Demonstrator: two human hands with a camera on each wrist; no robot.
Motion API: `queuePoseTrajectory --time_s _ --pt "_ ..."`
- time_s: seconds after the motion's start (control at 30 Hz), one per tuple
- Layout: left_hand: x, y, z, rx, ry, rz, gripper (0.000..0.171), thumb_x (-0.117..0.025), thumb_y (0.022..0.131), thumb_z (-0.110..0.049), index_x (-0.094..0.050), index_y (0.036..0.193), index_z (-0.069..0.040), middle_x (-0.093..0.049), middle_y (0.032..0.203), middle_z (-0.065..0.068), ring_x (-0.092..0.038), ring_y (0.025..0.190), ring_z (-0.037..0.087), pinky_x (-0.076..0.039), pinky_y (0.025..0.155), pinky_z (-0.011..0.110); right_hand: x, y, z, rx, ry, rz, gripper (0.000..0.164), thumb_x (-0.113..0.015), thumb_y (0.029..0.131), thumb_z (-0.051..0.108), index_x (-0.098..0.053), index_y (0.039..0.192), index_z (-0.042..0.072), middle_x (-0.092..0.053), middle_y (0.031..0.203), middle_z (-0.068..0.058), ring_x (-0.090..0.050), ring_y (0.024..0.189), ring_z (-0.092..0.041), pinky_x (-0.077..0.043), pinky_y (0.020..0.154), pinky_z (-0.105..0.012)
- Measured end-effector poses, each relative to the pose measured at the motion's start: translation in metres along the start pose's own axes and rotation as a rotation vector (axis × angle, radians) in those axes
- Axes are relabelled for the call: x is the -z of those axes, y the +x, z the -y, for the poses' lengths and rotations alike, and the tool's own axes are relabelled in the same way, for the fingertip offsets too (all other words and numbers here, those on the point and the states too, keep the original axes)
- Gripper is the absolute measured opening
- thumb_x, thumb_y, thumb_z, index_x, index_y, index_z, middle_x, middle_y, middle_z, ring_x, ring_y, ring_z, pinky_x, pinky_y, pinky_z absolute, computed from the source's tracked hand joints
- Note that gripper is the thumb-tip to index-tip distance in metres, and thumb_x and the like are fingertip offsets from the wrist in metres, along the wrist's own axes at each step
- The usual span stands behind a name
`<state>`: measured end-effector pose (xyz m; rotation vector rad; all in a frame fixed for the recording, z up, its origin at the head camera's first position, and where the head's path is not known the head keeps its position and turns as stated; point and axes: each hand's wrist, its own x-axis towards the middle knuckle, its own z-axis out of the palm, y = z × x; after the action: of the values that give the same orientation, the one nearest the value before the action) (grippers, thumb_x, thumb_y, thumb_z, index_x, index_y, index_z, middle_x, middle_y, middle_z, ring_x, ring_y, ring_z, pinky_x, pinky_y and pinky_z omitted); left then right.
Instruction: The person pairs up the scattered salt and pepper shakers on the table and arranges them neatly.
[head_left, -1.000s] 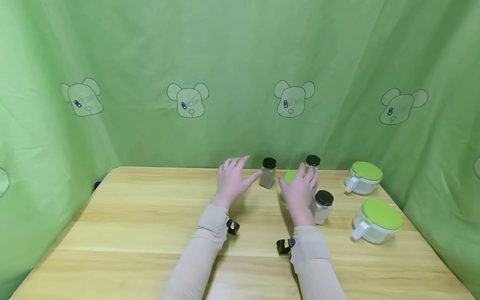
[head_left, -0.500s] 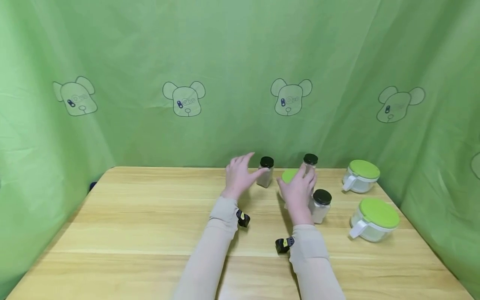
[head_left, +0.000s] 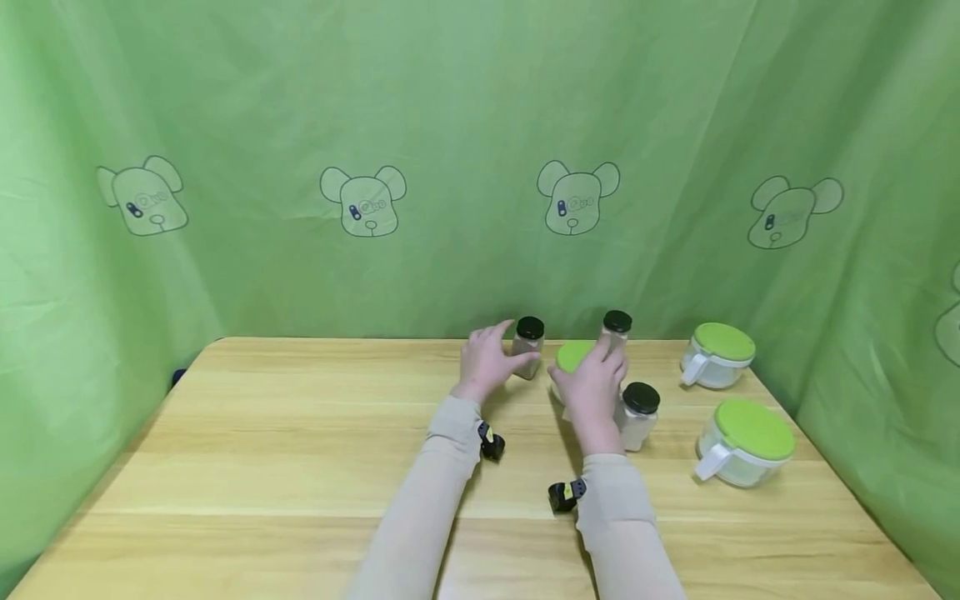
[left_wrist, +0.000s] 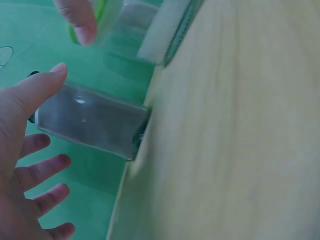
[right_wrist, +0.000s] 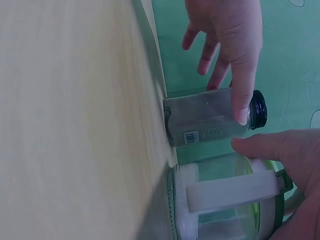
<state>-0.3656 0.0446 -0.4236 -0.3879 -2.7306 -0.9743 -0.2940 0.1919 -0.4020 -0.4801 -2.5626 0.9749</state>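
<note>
In the head view my left hand [head_left: 486,364] is beside a square clear jar with a black lid [head_left: 529,327], thumb in front and fingers on its far left side. The left wrist view shows those fingers spread, with the thumb across the upper part of the upright jar [left_wrist: 92,117]. My right hand [head_left: 592,393] is over a round jar with a green lid [head_left: 573,355], partly hidden by the hand. In the right wrist view its thumb [right_wrist: 257,146] lies straight along the side of this jar, above the white handle [right_wrist: 232,192].
Two more black-lidded jars stand right of my right hand, one in front [head_left: 637,421] and one behind [head_left: 617,322]. Two green-lidded jars with white handles, a near one [head_left: 752,429] and a far one [head_left: 722,342], stand at the table's right side. A green curtain [head_left: 465,250] hangs behind.
My left hand has moved right, up to the black-lidded jar. My right hand has lowered slightly around the green-lidded jar. The jars stay in place while the head view shifts a little.
</note>
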Motion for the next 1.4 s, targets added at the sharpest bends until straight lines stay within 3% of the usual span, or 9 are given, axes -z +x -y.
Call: queuePoseTrajectory --time_s 0.27,0.63,0.8,1.1,1.4 --pt "-0.015 0.003 0.004 0.010 -0.079 -0.003 0.079 -0.073 0.077 -0.059 -0.049 0.142 -0.020 -0.059 0.140 0.003 -0.052 0.128 0.031 -0.038 0.108 0.047 -0.001 -0.001 -0.002 -0.015 -0.016 0.018 0.099 -0.078 0.080 0.031 -0.017 0.145 -0.010 -0.025 0.145 -0.039 -0.030 0.133 -0.052 -0.032 0.111 -0.061" --pt "-0.017 0.004 0.004 0.036 -0.226 0.048 0.076 -0.074 0.080 -0.053 -0.049 0.143 -0.018 -0.058 0.140 0.008 -0.052 0.129 0.033 -0.038 0.109 0.051 -0.005 -0.002 -0.005 -0.001 0.026 0.019 0.104 -0.080 0.077 0.030 -0.015 0.148 -0.007 -0.025 0.145 -0.037 -0.033 0.131 -0.053 -0.033 0.108 -0.065" --pt "-0.018 0.006 0.004 0.028 -0.289 0.030 0.075 -0.077 0.078 -0.049 -0.051 0.141 -0.016 -0.059 0.139 0.008 -0.053 0.128 0.031 -0.038 0.109 0.051 -0.009 -0.003 -0.005 -0.014 0.044 -0.003 0.107 -0.081 0.077 0.032 -0.012 0.150 -0.005 -0.027 0.145 -0.036 -0.036 0.129 -0.053 -0.036 0.106 -0.065" --pt "-0.014 0.004 0.003 0.012 -0.238 -0.066 0.077 -0.080 0.074 -0.050 -0.057 0.135 -0.011 -0.064 0.133 0.008 -0.057 0.123 0.030 -0.043 0.106 0.046 -0.013 -0.006 -0.004 -0.069 0.152 -0.055 0.111 -0.083 0.075 0.032 -0.011 0.151 -0.005 -0.028 0.148 -0.034 -0.035 0.134 -0.052 -0.033 0.110 -0.062" --pt "-0.011 0.000 0.001 0.049 -0.213 -0.134 0.074 -0.082 0.071 -0.051 -0.060 0.132 -0.015 -0.067 0.127 0.004 -0.054 0.115 0.028 -0.041 0.098 0.043 -0.013 -0.007 -0.007 -0.099 0.173 -0.050 0.104 -0.084 0.073 0.030 -0.018 0.144 -0.007 -0.034 0.142 -0.032 -0.040 0.129 -0.053 -0.034 0.111 -0.060"
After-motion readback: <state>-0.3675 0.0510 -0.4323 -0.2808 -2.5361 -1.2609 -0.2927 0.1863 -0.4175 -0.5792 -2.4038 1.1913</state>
